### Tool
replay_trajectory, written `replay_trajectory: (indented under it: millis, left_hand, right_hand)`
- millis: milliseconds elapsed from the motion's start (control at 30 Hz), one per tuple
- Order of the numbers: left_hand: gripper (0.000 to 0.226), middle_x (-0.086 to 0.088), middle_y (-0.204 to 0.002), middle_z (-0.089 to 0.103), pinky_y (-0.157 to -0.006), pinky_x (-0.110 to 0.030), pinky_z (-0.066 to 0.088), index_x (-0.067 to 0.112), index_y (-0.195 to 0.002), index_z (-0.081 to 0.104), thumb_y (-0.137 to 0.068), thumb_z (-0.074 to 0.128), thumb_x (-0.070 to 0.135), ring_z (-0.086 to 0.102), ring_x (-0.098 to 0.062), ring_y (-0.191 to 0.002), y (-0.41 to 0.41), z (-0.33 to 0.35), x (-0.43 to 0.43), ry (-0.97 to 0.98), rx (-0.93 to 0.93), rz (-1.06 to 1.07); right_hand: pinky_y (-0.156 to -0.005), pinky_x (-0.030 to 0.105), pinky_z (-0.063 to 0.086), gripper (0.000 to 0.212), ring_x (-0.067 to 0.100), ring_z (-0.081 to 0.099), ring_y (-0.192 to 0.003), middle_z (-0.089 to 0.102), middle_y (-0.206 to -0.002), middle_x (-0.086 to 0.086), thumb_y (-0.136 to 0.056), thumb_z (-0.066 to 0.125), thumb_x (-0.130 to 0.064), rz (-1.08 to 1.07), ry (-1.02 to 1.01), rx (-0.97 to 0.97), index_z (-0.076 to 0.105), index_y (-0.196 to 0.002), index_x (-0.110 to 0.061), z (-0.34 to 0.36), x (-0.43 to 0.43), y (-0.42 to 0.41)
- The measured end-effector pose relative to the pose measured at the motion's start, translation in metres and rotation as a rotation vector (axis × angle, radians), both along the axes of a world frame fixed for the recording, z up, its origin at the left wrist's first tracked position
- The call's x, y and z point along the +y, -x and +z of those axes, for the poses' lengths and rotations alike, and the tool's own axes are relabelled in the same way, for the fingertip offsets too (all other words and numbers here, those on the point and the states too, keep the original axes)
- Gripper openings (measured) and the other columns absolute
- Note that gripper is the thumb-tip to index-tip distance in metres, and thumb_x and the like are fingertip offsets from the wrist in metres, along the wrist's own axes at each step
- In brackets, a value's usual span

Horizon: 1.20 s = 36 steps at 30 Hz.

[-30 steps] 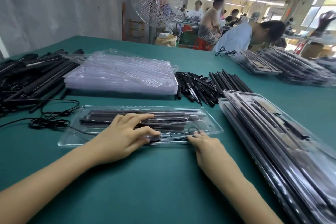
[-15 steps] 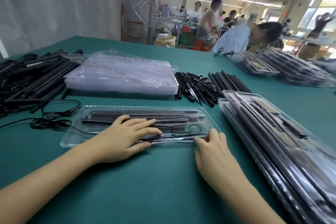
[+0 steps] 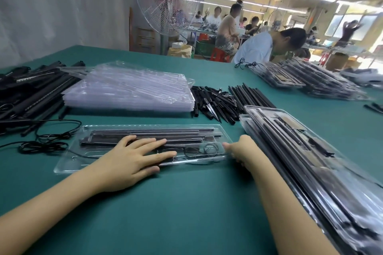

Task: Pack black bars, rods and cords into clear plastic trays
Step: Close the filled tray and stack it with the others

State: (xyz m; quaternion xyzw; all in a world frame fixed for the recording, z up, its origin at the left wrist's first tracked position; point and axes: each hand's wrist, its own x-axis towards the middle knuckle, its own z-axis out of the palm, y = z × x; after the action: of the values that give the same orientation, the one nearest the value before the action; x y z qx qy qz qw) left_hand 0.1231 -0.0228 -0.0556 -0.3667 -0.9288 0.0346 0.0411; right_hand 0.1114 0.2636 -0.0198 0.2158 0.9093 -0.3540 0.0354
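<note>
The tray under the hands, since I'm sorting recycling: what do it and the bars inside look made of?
The tray: thin clear plastic, glossy; the green table shows through it and its moulded rim catches light. The bars: black with a dull sheen, straight and stiff-looking; plastic or coated metal, the look leaves that open.

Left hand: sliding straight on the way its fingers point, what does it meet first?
Probably the coiled cord in the right end of the tray, just ahead of the left hand; beyond it, the right hand at that end.
</note>
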Motion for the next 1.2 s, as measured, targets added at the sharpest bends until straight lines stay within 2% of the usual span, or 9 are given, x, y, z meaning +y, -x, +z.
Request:
replay_trajectory:
  millis: [100,233,333,533,633,767,933,1033,1200]
  left_hand:
    - [0.056,0.029,-0.149,-0.011,-0.112,-0.028,0.002,0.067,-0.131,-0.015,-0.077,-0.024,0.070,0.002,0.001,-0.142,0.001,0.010,-0.015,-0.022,-0.024,0.014]
    - [0.050,0.009,-0.142,0.046,-0.095,-0.037,0.046,0.043,-0.140,0.034,-0.100,0.005,0.050,0.051,-0.011,-0.124,-0.008,0.029,-0.020,0.023,0.097,0.029]
    - [0.050,0.005,-0.136,0.054,-0.087,-0.040,0.050,0.037,-0.138,0.040,-0.101,0.007,0.046,0.058,-0.014,-0.117,-0.009,0.028,-0.020,0.044,0.062,0.046]
    - [0.058,0.015,-0.154,0.016,-0.111,-0.035,0.018,0.057,-0.138,0.009,-0.086,-0.015,0.065,0.024,-0.011,-0.141,-0.003,0.024,-0.021,0.041,0.035,0.043]
    - [0.051,0.005,-0.140,0.050,-0.095,-0.042,0.044,0.042,-0.138,0.032,-0.099,0.002,0.052,0.053,-0.017,-0.123,-0.006,0.026,-0.022,0.066,0.047,0.081]
    - [0.050,0.004,-0.141,0.048,-0.095,-0.044,0.043,0.042,-0.140,0.029,-0.099,0.002,0.052,0.052,-0.019,-0.124,-0.007,0.025,-0.024,0.081,-0.015,0.083]
    - [0.065,0.024,-0.148,-0.017,-0.111,-0.030,-0.006,0.063,-0.131,-0.016,-0.068,-0.032,0.072,-0.009,-0.004,-0.142,0.003,0.010,-0.029,0.013,-0.007,0.031]
    - [0.067,0.028,-0.145,-0.021,-0.109,-0.026,-0.011,0.064,-0.128,-0.019,-0.064,-0.035,0.074,-0.017,0.000,-0.138,0.006,0.007,-0.029,0.005,0.007,0.035]
    - [0.065,0.029,-0.144,-0.020,-0.111,-0.027,-0.007,0.065,-0.127,-0.020,-0.064,-0.034,0.073,-0.016,0.002,-0.136,0.006,0.009,-0.031,0.019,-0.020,0.044]
  right_hand:
    - [-0.037,0.018,0.033,0.027,0.013,0.041,-0.040,0.048,-0.046,0.004,-0.086,0.068,-0.017,-0.017,0.402,-0.026,0.048,-0.075,-0.004,0.003,0.006,-0.001]
    - [-0.042,0.022,0.049,0.011,0.023,0.057,-0.060,0.054,-0.073,0.012,-0.088,0.062,-0.003,-0.003,0.709,-0.070,0.053,-0.087,0.002,0.006,0.002,0.000]
    - [-0.056,0.028,0.052,0.013,0.019,0.057,-0.061,0.057,-0.070,0.012,-0.089,0.057,0.004,-0.013,0.782,-0.103,0.056,-0.076,0.003,0.008,0.003,0.004]
    - [-0.068,0.031,0.044,0.020,0.018,0.047,-0.058,0.052,-0.062,0.012,-0.092,0.052,0.003,0.024,0.592,-0.057,0.051,-0.072,0.002,0.007,-0.008,0.011]
    - [-0.048,0.027,0.053,0.019,0.019,0.048,-0.055,0.048,-0.066,0.014,-0.092,0.051,0.005,-0.009,0.575,-0.043,0.047,-0.074,0.003,0.007,-0.014,0.009]
    - [-0.036,0.022,0.045,0.005,0.019,0.045,-0.053,0.046,-0.066,0.013,-0.095,0.047,0.003,-0.015,0.547,-0.018,0.042,-0.095,0.002,0.006,-0.018,0.003]
    - [-0.045,0.029,0.038,0.016,0.021,0.045,-0.048,0.048,-0.063,0.013,-0.095,0.048,0.002,-0.037,0.472,0.042,0.042,-0.110,0.002,0.001,-0.024,0.003]
    - [-0.047,0.029,0.038,0.033,0.021,0.046,-0.050,0.048,-0.069,0.013,-0.094,0.048,0.002,-0.039,0.477,0.073,0.039,-0.125,-0.001,-0.001,-0.026,0.003]
    - [-0.039,0.022,0.047,0.014,0.016,0.047,-0.046,0.049,-0.070,0.012,-0.093,0.051,0.004,0.027,0.628,-0.011,0.042,-0.101,-0.004,0.008,-0.018,0.000]
